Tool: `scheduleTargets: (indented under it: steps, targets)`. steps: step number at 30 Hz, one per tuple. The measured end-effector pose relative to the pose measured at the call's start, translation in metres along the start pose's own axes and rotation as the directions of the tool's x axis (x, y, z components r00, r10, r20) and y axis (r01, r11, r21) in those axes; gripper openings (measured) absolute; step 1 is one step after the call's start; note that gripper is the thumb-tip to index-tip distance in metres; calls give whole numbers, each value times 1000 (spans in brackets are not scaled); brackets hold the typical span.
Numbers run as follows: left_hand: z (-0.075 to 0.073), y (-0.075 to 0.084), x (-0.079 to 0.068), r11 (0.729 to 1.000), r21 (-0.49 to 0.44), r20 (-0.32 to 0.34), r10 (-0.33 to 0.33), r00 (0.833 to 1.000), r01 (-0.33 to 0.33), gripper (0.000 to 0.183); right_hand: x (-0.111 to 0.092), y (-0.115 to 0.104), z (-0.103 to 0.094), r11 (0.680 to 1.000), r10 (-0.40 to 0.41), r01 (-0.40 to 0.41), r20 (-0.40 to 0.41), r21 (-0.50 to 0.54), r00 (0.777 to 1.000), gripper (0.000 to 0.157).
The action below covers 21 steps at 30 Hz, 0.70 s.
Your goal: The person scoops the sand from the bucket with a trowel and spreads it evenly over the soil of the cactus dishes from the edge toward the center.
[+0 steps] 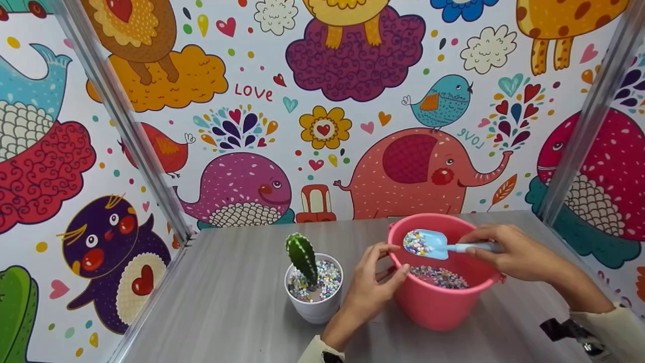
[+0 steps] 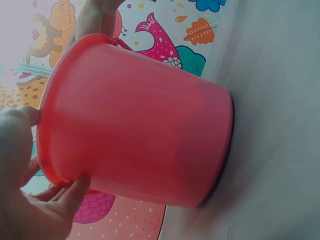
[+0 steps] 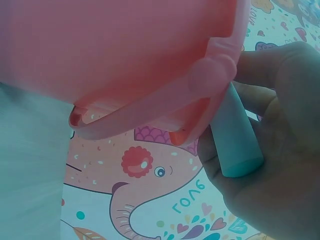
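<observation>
A pink bucket (image 1: 437, 310) stands on the table, with small multicoloured pebbles (image 1: 439, 277) on its bottom. At the rim's near left side, my left hand (image 1: 370, 282) grips the edge between thumb and fingers; the left wrist view shows these fingertips (image 2: 77, 192) against the bucket wall. My right hand (image 1: 516, 252) holds a light blue scoop (image 1: 437, 242) by its handle, over the bucket's opening. Similar pebbles fill the left part of the scoop. In the right wrist view, the handle's end (image 3: 236, 137) lies in the curled fingers, beside the bucket's rim.
Left of the bucket stands a white pot (image 1: 315, 311) with a green cactus (image 1: 302, 257) upright in similar pebbles. The grey wood-grain table (image 1: 227, 302) meets printed cartoon panels (image 1: 322, 166) at the back. Metal posts (image 1: 128, 121) stand at the corners.
</observation>
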<state>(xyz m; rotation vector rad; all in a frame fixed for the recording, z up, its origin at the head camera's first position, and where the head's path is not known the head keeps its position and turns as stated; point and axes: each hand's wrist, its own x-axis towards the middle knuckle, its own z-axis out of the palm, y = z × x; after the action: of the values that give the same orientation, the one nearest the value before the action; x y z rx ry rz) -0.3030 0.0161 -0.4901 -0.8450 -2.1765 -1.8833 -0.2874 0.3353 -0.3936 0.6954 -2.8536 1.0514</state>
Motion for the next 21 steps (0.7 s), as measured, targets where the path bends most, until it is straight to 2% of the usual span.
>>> scheduleTargets:
  steps: [6, 12, 17, 21]
  targets:
    - [-3, 6, 1, 999, 47, -18, -5, 1000, 5, 45, -2, -3, -1, 1000, 1, -1, -9, -4, 1000, 29]
    - [-9, 20, 2, 972, 236, -76, 38, 996, -19, 61, -2, -7, 0, 1000, -4, 4, -13, 1, 1000, 28]
    - [-23, 37, 0, 947, 320, -76, 66, 995, -39, 64, 1, -13, 3, 1000, -25, 25, -11, -1, 1000, 26]
    - [-40, 53, -1, 931, 358, -74, 106, 992, -73, 61, 5, -20, 6, 998, -50, 50, -18, -25, 999, 25]
